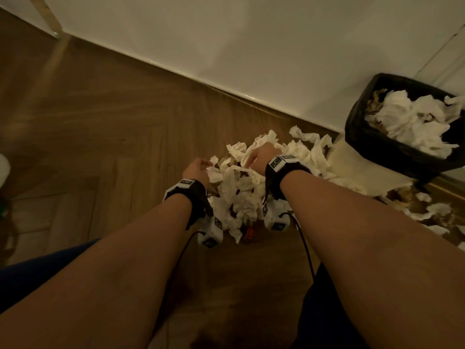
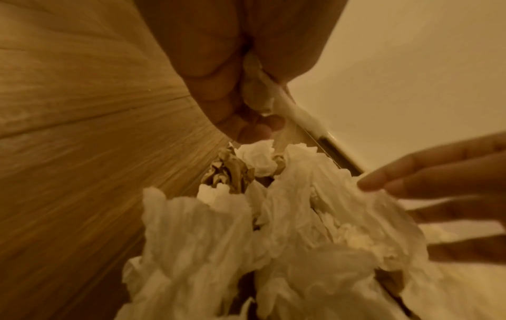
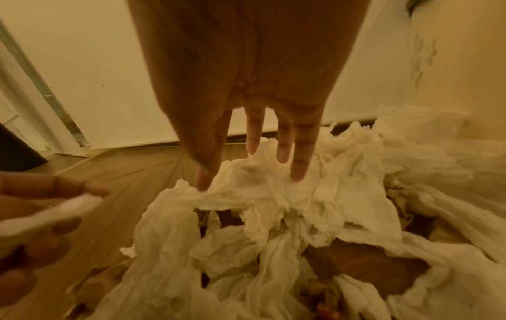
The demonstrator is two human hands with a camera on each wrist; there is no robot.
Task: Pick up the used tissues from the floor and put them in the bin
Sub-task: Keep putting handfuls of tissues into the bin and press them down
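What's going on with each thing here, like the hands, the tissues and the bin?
Left hand: fingers curled, pinching a tissue strip.
Right hand: fingers straight, spread, tips touching the tissue pile.
Tissue pile: crumpled, on the floor, between both hands.
Bin: upright, open, black liner, already holding crumpled tissues.
Brown paper: crumpled, mixed into the pile.

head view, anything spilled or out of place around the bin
Yes. Crumpled tissues lie heaped on the wooden floor beside the bin, with brown scraps strewn by its base. The bin itself looks nearly full.
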